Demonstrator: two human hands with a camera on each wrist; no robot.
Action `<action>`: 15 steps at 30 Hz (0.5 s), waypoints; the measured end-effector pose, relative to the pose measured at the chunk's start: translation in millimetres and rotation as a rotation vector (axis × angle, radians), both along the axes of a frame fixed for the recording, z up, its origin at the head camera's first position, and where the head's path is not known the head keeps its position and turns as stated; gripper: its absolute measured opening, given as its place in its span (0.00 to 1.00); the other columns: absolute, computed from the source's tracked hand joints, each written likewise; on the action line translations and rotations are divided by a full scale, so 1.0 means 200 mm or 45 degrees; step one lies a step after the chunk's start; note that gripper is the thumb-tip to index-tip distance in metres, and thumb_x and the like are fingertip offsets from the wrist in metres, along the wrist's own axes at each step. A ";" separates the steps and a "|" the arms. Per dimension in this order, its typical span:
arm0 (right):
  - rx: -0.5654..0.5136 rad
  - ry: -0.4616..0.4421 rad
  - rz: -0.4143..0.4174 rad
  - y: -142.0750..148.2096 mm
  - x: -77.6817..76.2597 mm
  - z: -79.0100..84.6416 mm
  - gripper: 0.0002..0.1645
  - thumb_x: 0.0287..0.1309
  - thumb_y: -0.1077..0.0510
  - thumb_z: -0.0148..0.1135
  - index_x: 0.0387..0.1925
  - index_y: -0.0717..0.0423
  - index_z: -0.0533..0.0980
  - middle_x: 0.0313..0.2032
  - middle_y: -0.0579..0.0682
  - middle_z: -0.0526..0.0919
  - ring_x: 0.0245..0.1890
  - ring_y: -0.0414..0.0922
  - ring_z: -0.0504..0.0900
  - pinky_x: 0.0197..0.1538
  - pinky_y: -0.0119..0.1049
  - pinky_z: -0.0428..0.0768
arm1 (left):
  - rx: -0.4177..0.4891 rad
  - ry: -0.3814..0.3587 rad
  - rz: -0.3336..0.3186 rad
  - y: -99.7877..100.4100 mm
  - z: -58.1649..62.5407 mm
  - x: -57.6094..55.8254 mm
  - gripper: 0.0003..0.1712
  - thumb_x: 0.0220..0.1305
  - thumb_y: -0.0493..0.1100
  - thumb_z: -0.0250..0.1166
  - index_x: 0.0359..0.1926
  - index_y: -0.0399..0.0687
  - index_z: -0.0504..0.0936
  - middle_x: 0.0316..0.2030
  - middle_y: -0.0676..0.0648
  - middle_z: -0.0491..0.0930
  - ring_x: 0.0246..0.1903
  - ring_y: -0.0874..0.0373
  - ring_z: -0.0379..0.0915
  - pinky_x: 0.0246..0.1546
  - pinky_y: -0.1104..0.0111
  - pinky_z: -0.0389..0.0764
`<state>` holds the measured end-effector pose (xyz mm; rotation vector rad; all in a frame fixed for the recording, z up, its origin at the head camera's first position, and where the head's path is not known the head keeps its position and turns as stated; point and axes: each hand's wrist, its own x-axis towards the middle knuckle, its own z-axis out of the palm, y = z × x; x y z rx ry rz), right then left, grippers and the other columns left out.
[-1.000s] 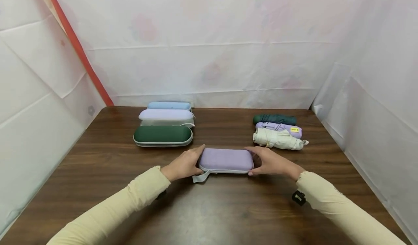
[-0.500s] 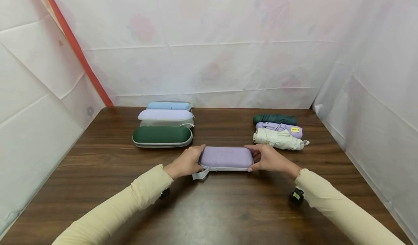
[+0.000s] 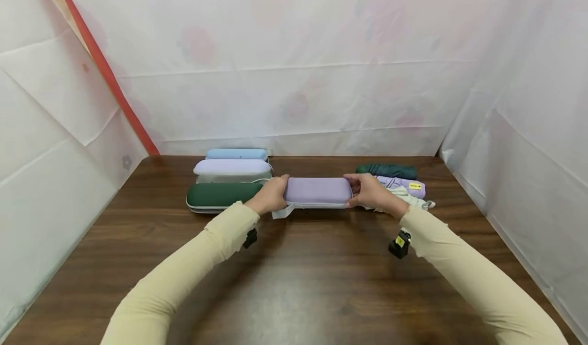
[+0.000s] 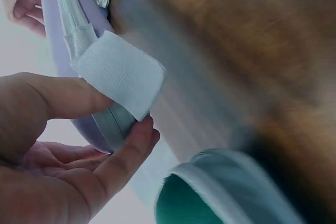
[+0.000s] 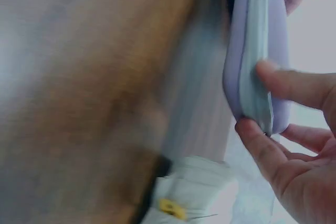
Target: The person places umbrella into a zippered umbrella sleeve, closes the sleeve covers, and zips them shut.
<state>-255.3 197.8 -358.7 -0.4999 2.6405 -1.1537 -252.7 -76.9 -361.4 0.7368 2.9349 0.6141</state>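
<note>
A purple zippered hard case [image 3: 318,191] is held up between both hands over the table. My left hand [image 3: 271,194] grips its left end, thumb toward me and fingers behind. At the right end, my right hand [image 3: 369,192] pinches it the same way. A pale fabric tab [image 4: 121,74] hangs from the zip beside the left thumb. In the right wrist view the thumb presses the grey zip band [image 5: 257,51]. A dark green case [image 3: 220,196] lies just left of the left hand. Behind the right hand a cream folded umbrella [image 3: 409,197] is partly hidden.
Behind the green case stand a grey case [image 3: 216,178], a lavender case [image 3: 231,167] and a light blue case [image 3: 236,153]. At the right lie a purple folded umbrella [image 3: 399,182] and a dark green one [image 3: 390,170]. White sheeting [image 3: 294,100] walls off the brown table [image 3: 294,273].
Both hands have lifted the purple case and carried it away from me, toward the back of the table. The left hand now overlaps the green case in the head view.
</note>
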 end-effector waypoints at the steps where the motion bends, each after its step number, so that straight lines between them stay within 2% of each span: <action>1: 0.001 -0.020 -0.023 0.00 -0.02 0.01 0.49 0.41 0.72 0.74 0.66 0.72 0.60 0.53 0.69 0.75 0.50 0.58 0.77 0.48 0.43 0.78 | -0.004 -0.015 0.015 0.01 0.01 -0.02 0.39 0.48 0.27 0.66 0.61 0.19 0.62 0.50 0.27 0.75 0.48 0.39 0.74 0.47 0.55 0.75; 5: -0.035 -0.081 -0.106 -0.02 -0.12 0.05 0.50 0.42 0.78 0.68 0.67 0.72 0.57 0.57 0.71 0.70 0.55 0.61 0.73 0.49 0.46 0.77 | -0.017 -0.015 0.063 0.07 0.03 -0.12 0.32 0.48 0.26 0.64 0.57 0.21 0.67 0.46 0.29 0.77 0.45 0.41 0.76 0.44 0.56 0.76; 9: -0.090 -0.096 -0.154 -0.03 -0.20 0.05 0.49 0.44 0.80 0.63 0.69 0.72 0.54 0.60 0.72 0.66 0.58 0.62 0.69 0.49 0.48 0.77 | -0.015 -0.044 0.163 0.12 0.03 -0.22 0.24 0.51 0.26 0.62 0.51 0.26 0.69 0.43 0.32 0.77 0.43 0.41 0.75 0.44 0.56 0.75; 15: -0.046 -0.015 -0.194 -0.07 -0.30 0.00 0.48 0.41 0.82 0.57 0.68 0.72 0.55 0.59 0.71 0.68 0.57 0.60 0.70 0.47 0.45 0.75 | -0.014 -0.147 0.303 0.15 -0.04 -0.34 0.23 0.57 0.28 0.59 0.55 0.29 0.67 0.49 0.32 0.72 0.49 0.40 0.71 0.49 0.56 0.72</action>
